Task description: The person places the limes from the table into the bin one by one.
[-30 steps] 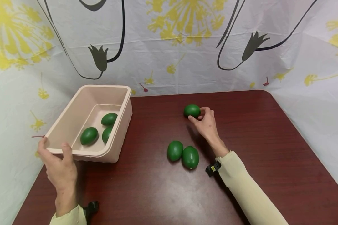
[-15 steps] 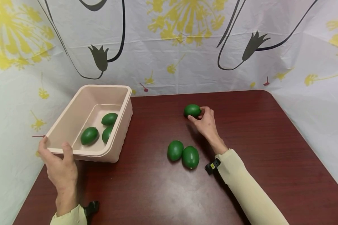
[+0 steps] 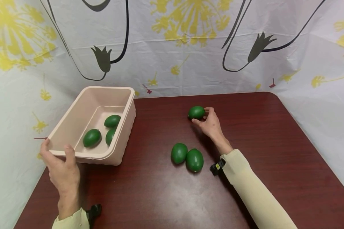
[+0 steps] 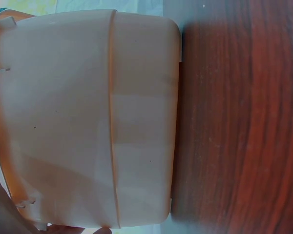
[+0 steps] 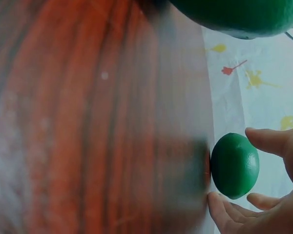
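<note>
My left hand grips the near left corner of a beige plastic bin, thumb at the front rim and fingers at the left side. In the left wrist view the bin's outer wall fills the left half. Three green limes show inside the bin. Toward the back of the table, my right hand has its thumb and fingers curved around the right end of another lime. In the right wrist view this lime sits between thumb and fingertips, low against the tabletop.
Two more limes lie side by side on the dark red wooden table, nearer than the right hand. One large lime crosses the top of the right wrist view. Behind the table hangs a patterned white sheet.
Almost nothing differs. The lime at my right hand is turned slightly, and the whole head view has shifted a little to the right.
</note>
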Motion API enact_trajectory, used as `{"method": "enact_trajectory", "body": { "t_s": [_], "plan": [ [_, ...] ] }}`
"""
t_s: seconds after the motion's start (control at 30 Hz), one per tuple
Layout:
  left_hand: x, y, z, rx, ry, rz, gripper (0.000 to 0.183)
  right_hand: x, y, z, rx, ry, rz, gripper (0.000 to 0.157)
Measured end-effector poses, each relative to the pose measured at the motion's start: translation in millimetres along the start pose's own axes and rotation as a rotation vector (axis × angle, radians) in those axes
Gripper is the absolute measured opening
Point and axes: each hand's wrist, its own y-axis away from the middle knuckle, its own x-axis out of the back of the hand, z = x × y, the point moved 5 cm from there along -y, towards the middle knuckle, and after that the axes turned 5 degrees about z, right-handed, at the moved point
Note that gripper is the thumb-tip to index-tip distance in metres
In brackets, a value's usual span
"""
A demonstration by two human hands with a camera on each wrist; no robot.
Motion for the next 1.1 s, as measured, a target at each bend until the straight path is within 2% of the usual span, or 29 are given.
{"method": "enact_trajectory", "body": {
  "t_s": [0.47,0.8,1.1],
  "plan": [
    [-0.8,1.5,1.2,0.001,0.003,-0.002,0.065,0.0,-10,1,0.053,0.032,-0.044,0.089],
    [-0.2,0.3,1.6,-0.005,0.003,0.001,0.065,0.1,-15,1,0.056,0.039,-0.061,0.093],
    [-0.7,0.5,0.8,0.0,-0.001,0.0,0.064,-0.6,-19,3,0.055,0.072,-0.067,0.086]
  ]
}}
